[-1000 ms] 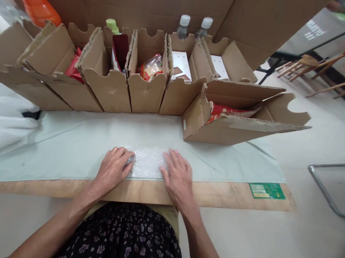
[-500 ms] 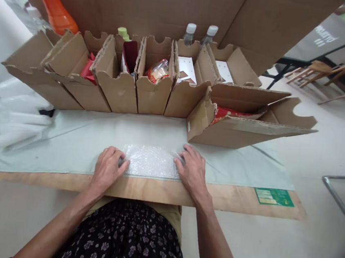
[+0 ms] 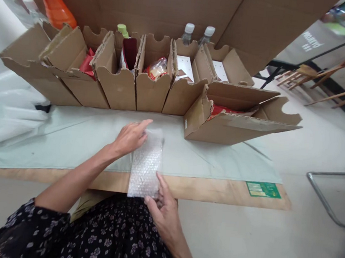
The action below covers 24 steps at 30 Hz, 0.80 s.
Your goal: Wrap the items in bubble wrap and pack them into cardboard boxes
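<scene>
A flat piece of bubble wrap (image 3: 146,163) lies lengthwise in front of me, from the pale green cloth (image 3: 200,160) to just past the table's wooden front edge (image 3: 209,190). My left hand (image 3: 131,137) is at its far left corner, index finger pointing forward and the other fingers curled at the edge. At the near right corner, my right hand (image 3: 164,206) grips the wrap, thumb by the bottom edge and fingers along the side. The fingertips of my right hand are partly hidden.
Several cardboard bins (image 3: 121,90) stand in a row behind, holding packets and boxes. Another bin (image 3: 212,129) with a red packet sits crosswise at the right. Clear plastic sheeting (image 3: 13,116) is heaped at the left. An orange bottle (image 3: 54,5) rises behind the bins.
The bubble wrap has turned from lying crosswise to lengthwise. My left hand has moved forward and right to its far end; my right hand has come back and left to its near end.
</scene>
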Tool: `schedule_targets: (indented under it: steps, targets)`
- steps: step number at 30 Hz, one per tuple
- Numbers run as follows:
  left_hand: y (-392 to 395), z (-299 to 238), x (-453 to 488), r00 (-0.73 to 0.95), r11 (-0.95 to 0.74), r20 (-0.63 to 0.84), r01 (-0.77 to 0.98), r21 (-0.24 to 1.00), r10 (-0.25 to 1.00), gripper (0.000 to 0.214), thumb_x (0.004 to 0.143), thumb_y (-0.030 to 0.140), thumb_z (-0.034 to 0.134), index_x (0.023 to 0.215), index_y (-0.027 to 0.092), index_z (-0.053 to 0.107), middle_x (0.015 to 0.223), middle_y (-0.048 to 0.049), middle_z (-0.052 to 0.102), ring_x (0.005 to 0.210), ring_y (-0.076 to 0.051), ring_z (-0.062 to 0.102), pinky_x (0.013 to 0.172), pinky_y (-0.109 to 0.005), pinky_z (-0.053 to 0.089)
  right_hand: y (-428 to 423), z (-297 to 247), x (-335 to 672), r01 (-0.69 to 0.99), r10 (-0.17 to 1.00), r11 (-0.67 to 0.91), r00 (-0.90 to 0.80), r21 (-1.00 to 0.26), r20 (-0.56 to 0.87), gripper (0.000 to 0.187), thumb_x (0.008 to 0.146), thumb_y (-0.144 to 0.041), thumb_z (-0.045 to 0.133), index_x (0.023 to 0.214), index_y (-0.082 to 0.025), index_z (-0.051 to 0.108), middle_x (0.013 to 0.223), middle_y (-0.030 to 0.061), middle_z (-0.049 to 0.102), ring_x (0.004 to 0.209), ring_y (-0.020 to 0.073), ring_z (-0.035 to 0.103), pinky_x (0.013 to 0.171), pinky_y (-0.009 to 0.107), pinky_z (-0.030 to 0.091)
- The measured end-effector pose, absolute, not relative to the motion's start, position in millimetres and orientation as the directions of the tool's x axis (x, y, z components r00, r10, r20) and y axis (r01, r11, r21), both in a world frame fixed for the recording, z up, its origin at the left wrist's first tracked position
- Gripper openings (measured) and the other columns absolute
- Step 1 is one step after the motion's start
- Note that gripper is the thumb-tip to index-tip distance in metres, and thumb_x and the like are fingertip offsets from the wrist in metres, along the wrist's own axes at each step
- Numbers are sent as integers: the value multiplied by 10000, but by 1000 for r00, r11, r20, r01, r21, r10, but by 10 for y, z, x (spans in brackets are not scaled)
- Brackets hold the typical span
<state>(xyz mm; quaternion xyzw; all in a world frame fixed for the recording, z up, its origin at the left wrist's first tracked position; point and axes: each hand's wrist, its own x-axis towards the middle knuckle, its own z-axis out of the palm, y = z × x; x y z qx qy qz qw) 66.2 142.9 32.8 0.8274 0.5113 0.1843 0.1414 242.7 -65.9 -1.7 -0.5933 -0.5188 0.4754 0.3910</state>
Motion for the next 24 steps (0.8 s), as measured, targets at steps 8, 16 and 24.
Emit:
schedule_targets:
  steps: [8, 16, 24]
  targets:
    - [806, 259, 287, 505, -542, 240, 623, 564, 829, 383, 957, 150, 494, 1298, 208, 660, 1254, -79, 731, 1202, -261, 645, 1099, -473, 529, -574, 14, 2433, 162, 960, -259, -69, -952, -272, 350, 946, -353, 624, 1237, -205, 750, 979, 82, 764, 783, 204, 707, 690, 340, 583]
    - [-75, 170, 113, 562, -544, 193, 564, 622, 804, 467, 909, 133, 565, 1363, 206, 644, 1310, -121, 727, 1263, -282, 637, 1067, -489, 556, -509, 26, 2473, -262, 874, -485, -129, -834, -468, 414, 913, -472, 720, 1201, -174, 721, 759, 32, 756, 546, 107, 578, 569, 254, 477]
    - [301, 40, 333, 260, -149, -19, 611, 777, 966, 331, 927, 256, 587, 1223, 177, 713, 824, -10, 743, 710, -168, 671, 670, -291, 527, -507, 76, 2581, -36, 964, -191, 179, -981, -194, 392, 951, -346, 701, 1329, -251, 656, 1078, 64, 768, 851, 184, 737, 774, 346, 609]
